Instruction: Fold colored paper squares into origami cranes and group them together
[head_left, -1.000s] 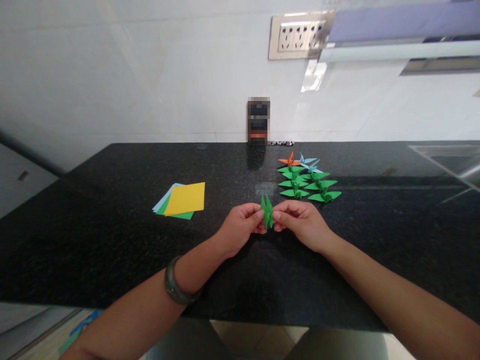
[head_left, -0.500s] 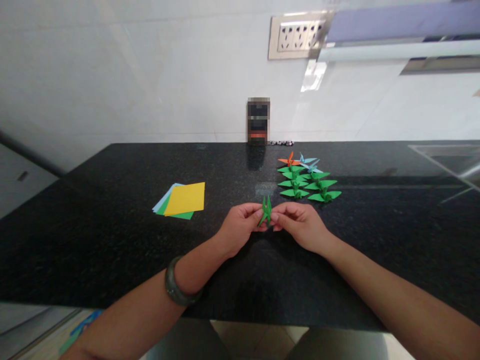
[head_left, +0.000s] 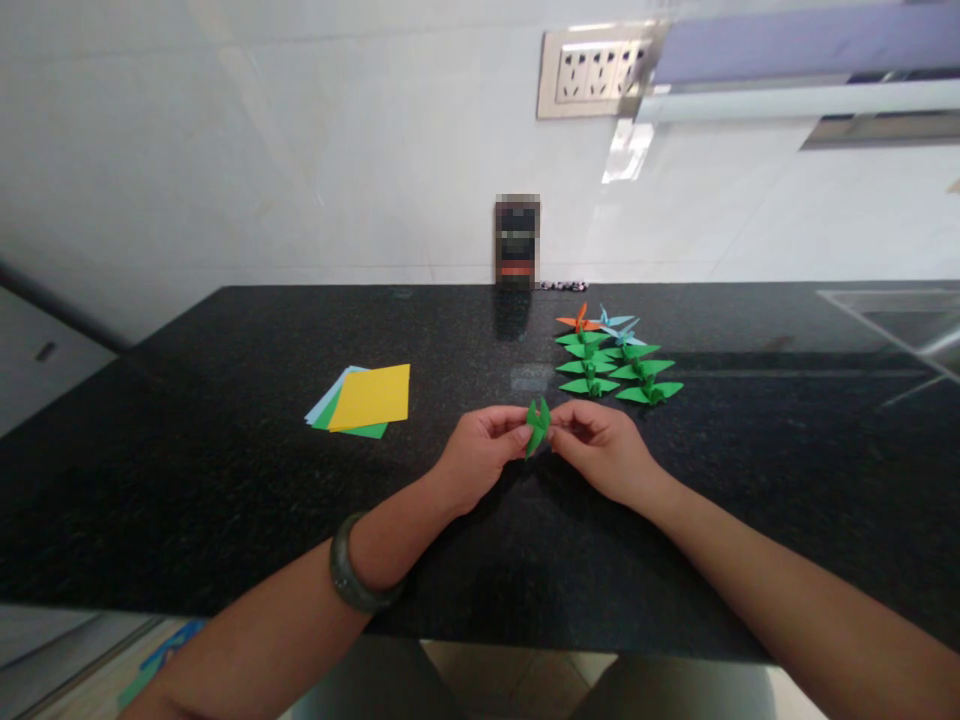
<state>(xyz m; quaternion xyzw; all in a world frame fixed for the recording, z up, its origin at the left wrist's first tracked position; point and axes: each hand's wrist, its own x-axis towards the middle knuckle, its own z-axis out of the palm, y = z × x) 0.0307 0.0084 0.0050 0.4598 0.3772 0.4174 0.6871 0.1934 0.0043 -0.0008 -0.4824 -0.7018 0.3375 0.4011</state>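
Observation:
A small green paper crane [head_left: 537, 426], its two points sticking up, is pinched between both hands above the dark counter. My left hand [head_left: 484, 450] grips its left side between thumb and fingers. On its right side, the thumb and fingertips of my right hand [head_left: 604, 445] are closed on the folded paper. Parts of the crane are hidden behind the fingers. Beyond my right hand, several finished green cranes [head_left: 649, 392] stand in two rows. Behind them are an orange crane [head_left: 580, 320] and light blue cranes [head_left: 619, 321].
To the left lies a fanned stack of yellow, green and blue paper sheets [head_left: 371, 397]. A blurred dark upright object [head_left: 517, 243] leans at the wall beside a beaded string [head_left: 564, 287]. The black speckled counter [head_left: 225, 450] has its front edge near my forearms.
The green crane has turned slightly and shifted a little to the right between my fingers. Both hands stay nearly in place, with small finger movements.

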